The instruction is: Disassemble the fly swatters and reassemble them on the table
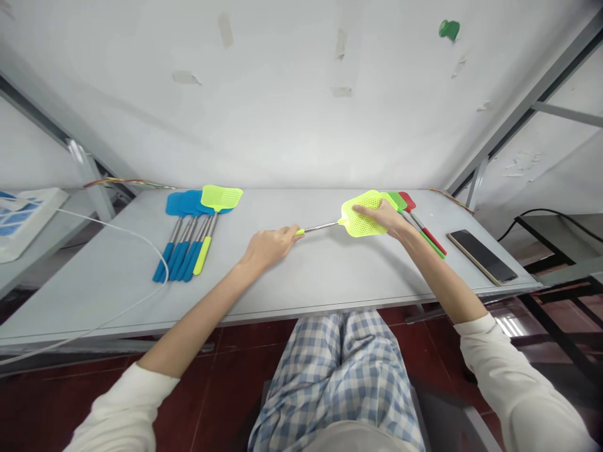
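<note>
A hard pull by the left hand (pixel 273 243), closed round the handle (pixel 300 232), could slip the swatter (pixel 351 216) from the right hand (pixel 384 215), which grips its head; a sideways push could bend the thin shaft (pixel 323 226). Held over the counter (pixel 301 276), right of centre, its long axis roughly parallels the front edge, head rightward.

A bright yellow fly swatter (pixel 362 225) is held above the table (pixel 306 276), stretched sideways between both hands. Its flat head, a rounded rectangle pierced with a fine grid of holes, lies to the right, gripped at its far side by the right hand (pixel 384 216). A thin silvery metal rod runs left from the head to a yellow handle, mostly hidden within the left hand (pixel 271 245).
</note>
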Tool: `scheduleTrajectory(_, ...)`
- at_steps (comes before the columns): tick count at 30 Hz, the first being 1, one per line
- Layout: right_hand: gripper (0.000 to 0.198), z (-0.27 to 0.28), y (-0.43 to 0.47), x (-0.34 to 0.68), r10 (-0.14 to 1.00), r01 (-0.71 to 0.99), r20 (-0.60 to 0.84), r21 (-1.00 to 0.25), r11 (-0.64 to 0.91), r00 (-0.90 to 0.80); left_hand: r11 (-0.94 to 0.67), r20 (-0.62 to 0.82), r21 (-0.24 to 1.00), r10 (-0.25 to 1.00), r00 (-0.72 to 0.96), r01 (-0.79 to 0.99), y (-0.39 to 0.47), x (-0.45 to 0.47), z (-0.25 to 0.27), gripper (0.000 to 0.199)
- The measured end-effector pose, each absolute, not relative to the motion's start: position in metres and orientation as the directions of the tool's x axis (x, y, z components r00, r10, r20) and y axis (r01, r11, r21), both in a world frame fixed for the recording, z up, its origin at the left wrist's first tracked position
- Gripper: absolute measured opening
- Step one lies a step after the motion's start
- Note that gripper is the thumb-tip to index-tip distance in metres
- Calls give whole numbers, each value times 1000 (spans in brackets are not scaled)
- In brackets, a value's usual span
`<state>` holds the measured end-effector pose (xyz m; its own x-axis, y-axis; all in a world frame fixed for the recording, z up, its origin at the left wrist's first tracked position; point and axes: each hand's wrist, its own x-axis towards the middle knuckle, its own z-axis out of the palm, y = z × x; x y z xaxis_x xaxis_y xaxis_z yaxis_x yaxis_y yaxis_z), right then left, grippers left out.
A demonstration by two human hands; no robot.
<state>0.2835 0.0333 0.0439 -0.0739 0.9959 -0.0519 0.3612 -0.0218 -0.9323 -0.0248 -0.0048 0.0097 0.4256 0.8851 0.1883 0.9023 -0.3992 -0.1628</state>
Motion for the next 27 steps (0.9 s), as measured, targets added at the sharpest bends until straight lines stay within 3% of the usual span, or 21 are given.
scheduleTrajectory(6, 43, 55, 22, 283, 990, 259, -103, -963, -76, -94, -426, 198, -45, 883, 426, 904, -13, -15, 10, 44)
scheduleTrajectory(9, 57, 60, 24, 302, 989, 200, -89, -978, -63, -122, -390, 191, 150, 913, 360, 909, -11, -15, 17, 40)
scheduleTrajectory(13, 72, 46, 24, 294, 996, 111, -77, -991, -73, -37, -237, 104, 392, 972, 213, 889, -8, -1, 20, 36)
scheduleTrajectory(16, 57, 29, 18, 254, 979, 113, -153, -984, -138, -138, -222, 70, 496, 974, 217, 840, -16, 26, 17, 37)
scheduleTrajectory(19, 25, 18, 14, 213, 974, 146, -140, -983, -115, -177, -322, 63, 579, 934, 353, 749, -30, 52, 14, 45)
scheduleTrajectory(21, 14, 17, 15, 205, 978, 167, -148, -978, -123, -144, -389, 66, 639, 888, 456, 664, -37, 54, 13, 53)
scheduleTrajectory(24, 12, 18, 21, 228, 990, 298, -134, -947, -118, -36, -401, 120, 623, 897, 425, 672, -31, 23, 9, 56)
scheduleTrajectory(27, 18, 15, 23, 275, 997, 629, -16, -775, -64, 82, -209, 291, 335, 950, 110, 919, -13, -38, 2, 53)
